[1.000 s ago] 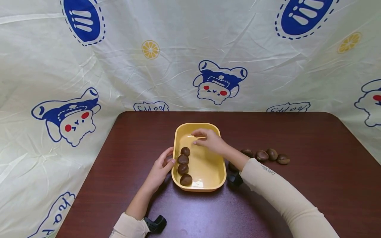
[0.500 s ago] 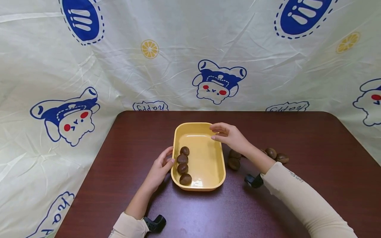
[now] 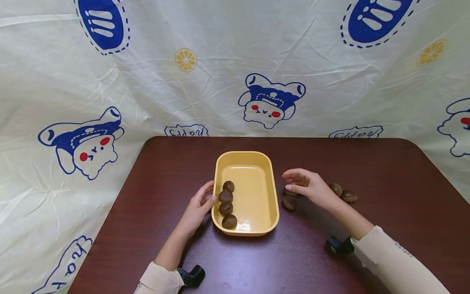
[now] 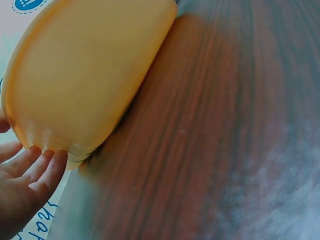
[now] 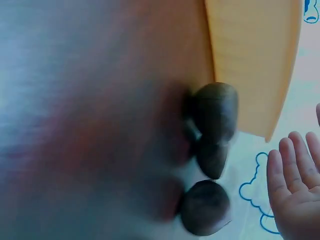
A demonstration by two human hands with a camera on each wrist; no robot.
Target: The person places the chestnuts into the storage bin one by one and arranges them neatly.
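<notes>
Brown chestnuts (image 3: 225,196) sit in a row along the left inside of a yellow tray (image 3: 253,194). My left hand (image 3: 196,210) rests its fingertips against the tray's left wall, thumb at the rim. In the left wrist view, straight fingers (image 4: 46,172) touch the outer wall. My right hand (image 3: 310,188) hovers right of the tray, fingers loosely bent, thumb and fingertips apart and nothing between them. Just below its thumb lie two loose chestnuts (image 3: 289,203), one partly hidden. The right wrist view shows chestnuts (image 5: 206,207) beside the hand (image 5: 297,192), its palm bare.
Two more chestnuts (image 3: 349,196) lie on the dark wooden table (image 3: 165,171) behind the right forearm, which may hide others. A white printed sheet (image 3: 216,94) hangs behind the table. Each wrist wears a black camera (image 3: 339,245).
My right hand has left the inside of the tray and moved right, over its rim, to above the loose chestnuts. The left hand and tray have stayed put.
</notes>
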